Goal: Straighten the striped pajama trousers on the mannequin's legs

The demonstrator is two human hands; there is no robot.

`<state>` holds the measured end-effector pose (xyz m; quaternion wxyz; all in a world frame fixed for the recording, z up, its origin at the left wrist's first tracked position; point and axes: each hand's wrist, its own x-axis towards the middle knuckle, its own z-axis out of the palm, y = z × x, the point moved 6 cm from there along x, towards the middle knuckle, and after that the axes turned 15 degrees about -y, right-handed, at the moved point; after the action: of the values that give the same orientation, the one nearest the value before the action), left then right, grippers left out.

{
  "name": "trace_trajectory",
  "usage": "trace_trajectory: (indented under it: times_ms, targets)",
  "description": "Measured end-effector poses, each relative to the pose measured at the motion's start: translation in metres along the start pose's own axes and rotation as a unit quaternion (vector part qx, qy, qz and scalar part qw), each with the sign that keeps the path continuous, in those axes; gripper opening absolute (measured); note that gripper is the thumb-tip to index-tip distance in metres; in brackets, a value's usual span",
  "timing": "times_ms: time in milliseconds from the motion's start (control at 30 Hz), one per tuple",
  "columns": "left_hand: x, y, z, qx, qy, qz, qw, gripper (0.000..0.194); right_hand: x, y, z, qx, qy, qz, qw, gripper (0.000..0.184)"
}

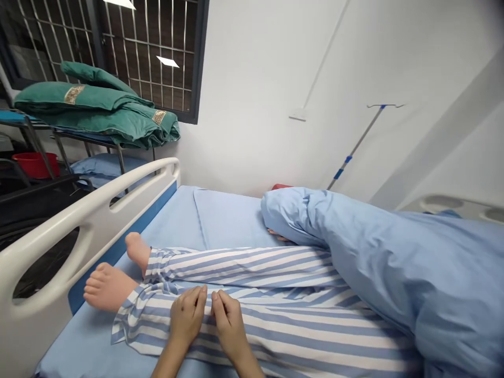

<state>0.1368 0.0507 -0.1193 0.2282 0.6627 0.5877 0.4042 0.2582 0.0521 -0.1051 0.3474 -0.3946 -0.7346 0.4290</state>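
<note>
My left hand [188, 312] and my right hand [228, 315] are side by side over the near leg of blue-and-white striped trousers [299, 336]. Both have their fingers curled in and thumbs on top, with a small gap between them. No cloth shows bunched in either hand, though the undersides of the fingers are hidden. The trousers are on a figure lying on the bed, whose bare, smooth feet [108, 287] look like a manikin's and point left. A light blue quilt [378, 247] covers the figure's upper part; fingers [280, 235] peek out from its far edge.
The bed [224, 215] has a blue sheet and a pale plastic end board [98, 202] at the left. Beyond it are folded green quilts [102, 113] on a rack and a red basin [36, 164]. An IV pole [356, 147] stands by the far wall.
</note>
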Motion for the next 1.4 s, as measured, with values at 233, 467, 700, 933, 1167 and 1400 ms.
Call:
trace_trajectory:
  times_ms: [233,467,700,933,1167,1400]
  targets:
    - [0.001,0.015,0.022,-0.164,-0.005,-0.052,0.985,0.041,-0.012,0.006,-0.019,0.004,0.024,-0.005,1.0,0.037]
    - [0.001,0.043,0.057,-0.132,-0.053,-0.037,0.989,0.04,-0.025,0.015,-0.043,0.022,0.046,0.004,0.999,0.035]
    - [0.001,0.064,0.082,-0.136,-0.069,-0.043,0.987,0.039,-0.04,0.026,-0.072,0.031,0.09,0.005,0.995,0.036]
    - [0.005,0.085,0.103,-0.108,-0.093,-0.032,0.989,0.038,-0.055,0.036,-0.103,0.012,0.102,0.024,0.994,0.037]
    - [0.008,0.114,0.124,-0.113,-0.145,0.002,0.983,0.039,-0.068,0.04,-0.128,-0.01,0.103,0.029,0.994,0.037]
    - [0.007,0.1,0.144,0.1,-0.139,0.039,0.984,0.027,-0.082,0.052,-0.149,-0.179,0.144,0.038,0.973,0.034]
